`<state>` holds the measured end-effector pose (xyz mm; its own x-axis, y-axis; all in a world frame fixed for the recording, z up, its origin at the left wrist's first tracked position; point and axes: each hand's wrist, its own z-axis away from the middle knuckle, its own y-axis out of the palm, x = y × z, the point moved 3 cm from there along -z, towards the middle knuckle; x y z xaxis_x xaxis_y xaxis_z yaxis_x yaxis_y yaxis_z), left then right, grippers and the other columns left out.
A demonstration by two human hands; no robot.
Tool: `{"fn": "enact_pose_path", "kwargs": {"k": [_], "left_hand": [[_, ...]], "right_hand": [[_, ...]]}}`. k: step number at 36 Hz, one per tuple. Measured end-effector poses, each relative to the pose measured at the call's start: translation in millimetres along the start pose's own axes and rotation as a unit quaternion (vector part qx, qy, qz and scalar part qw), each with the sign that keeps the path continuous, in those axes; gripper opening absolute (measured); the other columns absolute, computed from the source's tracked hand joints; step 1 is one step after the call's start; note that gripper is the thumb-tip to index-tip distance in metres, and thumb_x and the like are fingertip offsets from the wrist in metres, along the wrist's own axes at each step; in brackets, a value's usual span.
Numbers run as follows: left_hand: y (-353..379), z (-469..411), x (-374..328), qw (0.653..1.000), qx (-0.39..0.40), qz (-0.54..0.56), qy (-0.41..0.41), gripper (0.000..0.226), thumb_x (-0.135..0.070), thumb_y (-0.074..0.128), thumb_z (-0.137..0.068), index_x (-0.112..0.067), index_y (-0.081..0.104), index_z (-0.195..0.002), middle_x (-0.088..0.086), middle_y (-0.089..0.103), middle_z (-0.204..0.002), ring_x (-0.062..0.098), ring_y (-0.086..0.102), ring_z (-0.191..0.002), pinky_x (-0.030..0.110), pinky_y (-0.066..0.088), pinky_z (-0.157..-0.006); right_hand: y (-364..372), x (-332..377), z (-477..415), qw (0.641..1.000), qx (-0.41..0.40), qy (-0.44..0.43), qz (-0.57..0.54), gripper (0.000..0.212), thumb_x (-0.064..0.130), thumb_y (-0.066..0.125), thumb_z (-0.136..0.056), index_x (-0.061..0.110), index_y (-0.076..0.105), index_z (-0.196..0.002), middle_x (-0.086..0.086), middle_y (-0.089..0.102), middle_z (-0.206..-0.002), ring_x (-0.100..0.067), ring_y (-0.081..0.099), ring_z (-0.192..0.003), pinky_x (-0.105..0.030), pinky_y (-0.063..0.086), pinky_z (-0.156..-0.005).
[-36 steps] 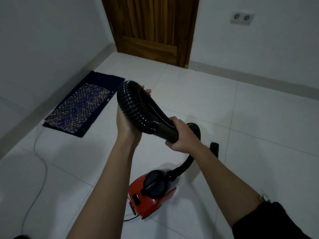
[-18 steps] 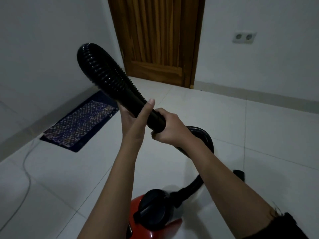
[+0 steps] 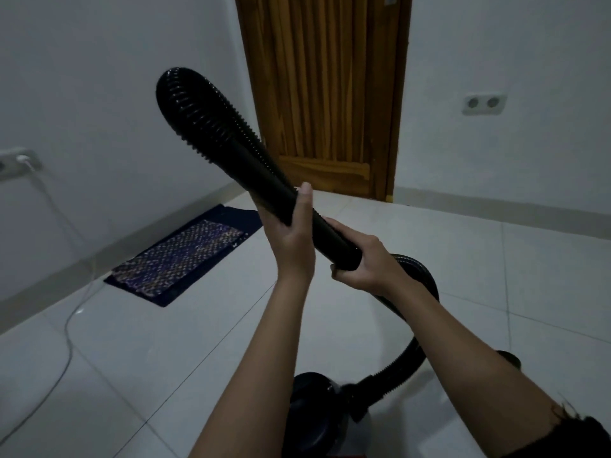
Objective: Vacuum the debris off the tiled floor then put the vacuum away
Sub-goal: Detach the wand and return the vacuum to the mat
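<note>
A black ribbed vacuum hose (image 3: 211, 127) is folded into a thick bundle that points up and left at chest height. My left hand (image 3: 292, 239) grips the bundle at its middle, thumb up along it. My right hand (image 3: 367, 262) grips the lower end of the bundle. From there the hose loops right and down to the vacuum body (image 3: 317, 408) on the white tiled floor (image 3: 496, 292) below my arms; only its dark top shows.
A wooden door (image 3: 327, 94) stands ahead. A dark patterned mat (image 3: 185, 252) lies by the left wall. A white cord (image 3: 66, 325) runs from a wall socket (image 3: 16, 161) at the left across the floor. Another socket (image 3: 484, 103) is on the right wall.
Both hands have raised the folded hose from waist height and swung its looped end up and to the left. The view has tilted up, so the red vacuum body sits lower in frame.
</note>
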<state>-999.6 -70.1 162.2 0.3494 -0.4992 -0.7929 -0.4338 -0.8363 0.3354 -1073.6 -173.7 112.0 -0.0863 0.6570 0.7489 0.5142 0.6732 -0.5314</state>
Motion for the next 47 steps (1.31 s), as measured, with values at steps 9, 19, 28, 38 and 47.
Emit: {"fn": "enact_pose_path", "kwargs": {"k": [9, 19, 28, 38, 47], "left_hand": [[1.4, 17.7, 10.3, 0.986, 0.026, -0.124, 0.109, 0.098, -0.04, 0.065, -0.082, -0.056, -0.013, -0.14, -0.006, 0.005, -0.16, 0.011, 0.032, -0.14, 0.026, 0.044, -0.106], [-14.5, 9.3, 10.2, 0.971, 0.04, -0.175, 0.156, 0.095, -0.026, 0.061, -0.09, -0.045, -0.016, -0.143, -0.036, 0.01, -0.145, 0.009, 0.041, -0.132, 0.028, 0.047, -0.104], [-32.5, 18.8, 32.4, 0.978, 0.008, -0.166, 0.126, 0.09, -0.016, 0.055, -0.093, -0.027, -0.017, -0.144, 0.0, -0.001, -0.159, 0.031, 0.033, -0.138, 0.044, 0.045, -0.106], [-53.6, 30.0, 72.0, 0.985, -0.031, -0.16, 0.055, 0.094, -0.018, 0.055, -0.093, -0.023, -0.021, -0.148, 0.006, -0.003, -0.161, 0.021, 0.026, -0.143, 0.03, 0.039, -0.109], [-75.8, 41.0, 96.3, 0.988, -0.039, -0.146, -0.022, 0.096, -0.027, 0.056, -0.093, -0.035, -0.024, -0.145, 0.003, 0.008, -0.161, 0.014, 0.036, -0.137, 0.018, 0.04, -0.106]], "right_hand": [[3.7, -6.7, -11.2, 0.999, 0.007, 0.031, -0.04, 0.076, 0.009, 0.072, -0.074, 0.039, 0.043, -0.137, 0.005, 0.065, -0.117, -0.017, 0.065, -0.103, -0.044, 0.058, -0.083], [17.8, 3.1, -15.5, 0.999, 0.04, 0.008, -0.03, 0.083, 0.011, 0.067, -0.073, 0.052, 0.032, -0.137, 0.006, 0.063, -0.12, -0.02, 0.065, -0.102, -0.044, 0.058, -0.082], [9.8, -51.3, 25.8, 0.974, 0.097, 0.032, 0.203, 0.097, 0.04, 0.074, -0.063, 0.046, 0.019, -0.143, 0.012, 0.049, -0.126, -0.012, 0.044, -0.116, -0.042, 0.031, -0.11], [43.5, -91.4, 42.4, 0.973, 0.035, -0.002, 0.23, 0.077, 0.024, 0.062, -0.064, 0.03, 0.039, -0.137, 0.002, 0.06, -0.101, -0.024, 0.057, -0.094, -0.035, 0.045, -0.086], [65.5, -109.1, 41.0, 0.971, 0.048, -0.006, 0.235, 0.068, 0.014, 0.061, -0.069, 0.03, 0.047, -0.133, 0.005, 0.059, -0.087, -0.021, 0.058, -0.082, -0.024, 0.034, -0.071]]}}
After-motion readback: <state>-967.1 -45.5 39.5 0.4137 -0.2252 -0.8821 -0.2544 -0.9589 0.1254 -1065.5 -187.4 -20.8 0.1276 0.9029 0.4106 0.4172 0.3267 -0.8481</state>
